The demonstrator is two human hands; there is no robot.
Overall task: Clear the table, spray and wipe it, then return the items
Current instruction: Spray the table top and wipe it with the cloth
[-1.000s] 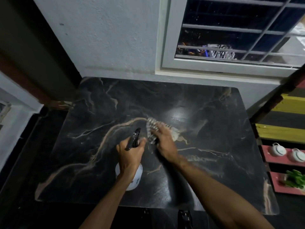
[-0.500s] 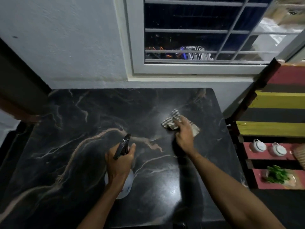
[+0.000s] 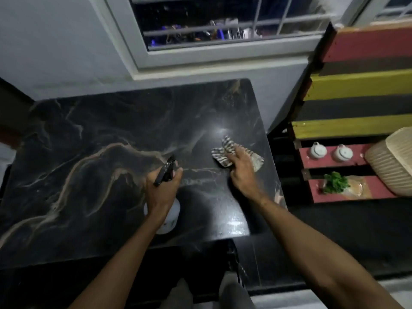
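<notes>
The black marble table [image 3: 89, 166] with tan veins fills the left and middle of the view. My left hand [image 3: 161, 190] grips a spray bottle [image 3: 170, 216] with a white body and a black trigger head, held just above the table's near middle. My right hand [image 3: 242, 172] presses a striped grey-and-white cloth [image 3: 225, 152] flat on the tabletop near its right edge. A wet sheen shows around the cloth.
A shelf rack [image 3: 356, 90] with red, yellow and dark slats stands right of the table. It holds two white teapots [image 3: 318, 150], a green plant [image 3: 335, 182] and a woven basket [image 3: 394, 161]. A barred window [image 3: 223, 30] sits in the wall behind.
My right hand has slid the cloth from the table's middle toward its right edge. My left hand keeps the spray bottle in about the same place. The view has swung right.
</notes>
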